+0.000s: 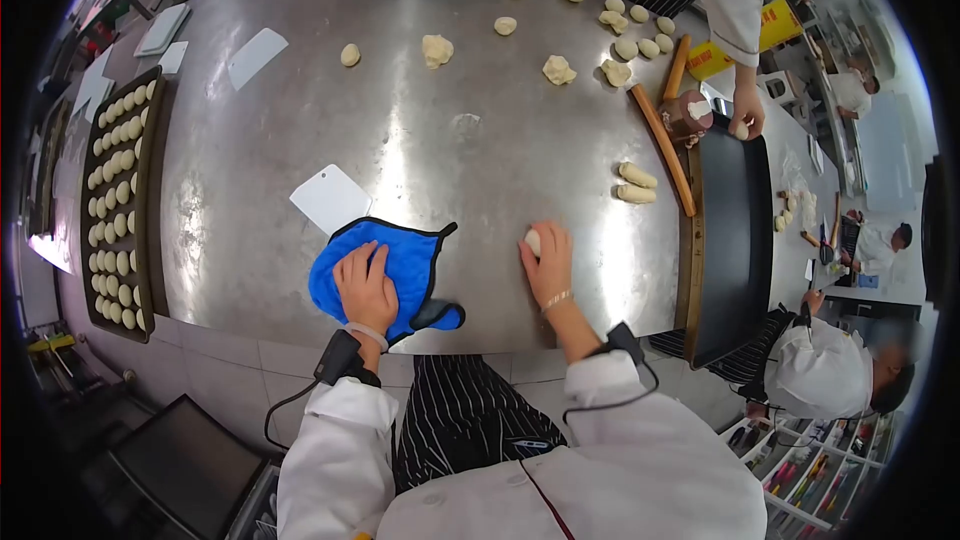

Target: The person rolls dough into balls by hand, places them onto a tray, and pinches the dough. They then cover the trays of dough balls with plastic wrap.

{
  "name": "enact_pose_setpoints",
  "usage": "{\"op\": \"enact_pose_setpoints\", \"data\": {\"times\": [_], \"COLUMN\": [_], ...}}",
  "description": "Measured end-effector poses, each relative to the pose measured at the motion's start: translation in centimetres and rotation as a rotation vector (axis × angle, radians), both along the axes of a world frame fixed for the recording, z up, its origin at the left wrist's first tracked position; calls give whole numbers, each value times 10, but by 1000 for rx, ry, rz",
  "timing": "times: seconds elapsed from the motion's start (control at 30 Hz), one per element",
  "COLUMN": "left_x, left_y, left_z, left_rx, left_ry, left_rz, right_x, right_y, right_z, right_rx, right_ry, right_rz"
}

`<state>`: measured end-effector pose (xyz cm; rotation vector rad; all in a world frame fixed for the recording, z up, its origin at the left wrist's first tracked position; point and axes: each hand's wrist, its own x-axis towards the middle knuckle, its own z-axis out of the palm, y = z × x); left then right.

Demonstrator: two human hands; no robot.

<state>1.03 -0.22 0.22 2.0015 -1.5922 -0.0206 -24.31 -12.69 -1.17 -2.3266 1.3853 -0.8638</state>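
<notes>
My left hand [366, 288] lies with its fingers stretched over a blue cloth [412, 252] with black edging, pressing it to the steel table. Beneath the cloth's upper edge, a white dough scraper [328, 198] sticks out. To the right, my right hand [549, 265] is curled round a small dough ball [533, 241] on the tabletop; part of the ball is hidden by the fingers. Two short dough rolls [636, 183] lie farther right of this hand.
A tray [148, 285] of dough balls stands left, a dark baking tray [735, 260] right. Rolling pins [662, 150] lie beside a tub of filling [686, 118]. Dough pieces [559, 70] dot the far side. A co-worker's hand [746, 110] reaches over the dark tray.
</notes>
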Motion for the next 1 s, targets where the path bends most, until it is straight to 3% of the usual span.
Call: {"op": "enact_pose_setpoints", "data": {"times": [0.07,0.13,0.2,0.27,0.37,0.4,0.47,0.53,0.6,0.7,0.73,0.8,0.87,0.9,1.0], "left_x": [1,-1,-1,-2,2,2,0,1,-2,1,1,-2,1,0,2], "left_y": [2,1,-3,4,1,1,1,-1,4,0,0,3,0,2,-2], "left_z": [-1,1,2,1,1,1,1,1,2,0,0,-2,-3,-2,2], "left_rx": [0,-6,-16,4,-29,-26,-34,-38,-25,-20,-15,-2,-16,-5,-27], "left_ry": [-3,-3,-1,2,11,12,14,7,15,19,11,9,16,18,31], "left_rz": [4,5,14,16,-1,4,5,16,1,4,11,18,11,11,9], "right_x": [4,27,31,8,-19,-5,28,34,13,-26,-13,20,37,32,-8], "right_y": [20,23,-20,-45,14,18,25,-24,-51,5,7,22,-23,-38,-15], "right_z": [0,-9,-10,-4,-3,2,5,-8,-10,5,3,-4,-9,2,4], "right_rx": [-14,-75,-49,36,31,34,-40,22,36,79,73,-7,47,12,-91], "right_ry": [-17,25,64,22,-101,-100,47,99,58,6,8,-5,62,92,65], "right_rz": [-63,287,350,67,-41,-37,292,330,90,-5,-4,364,378,275,128]}}
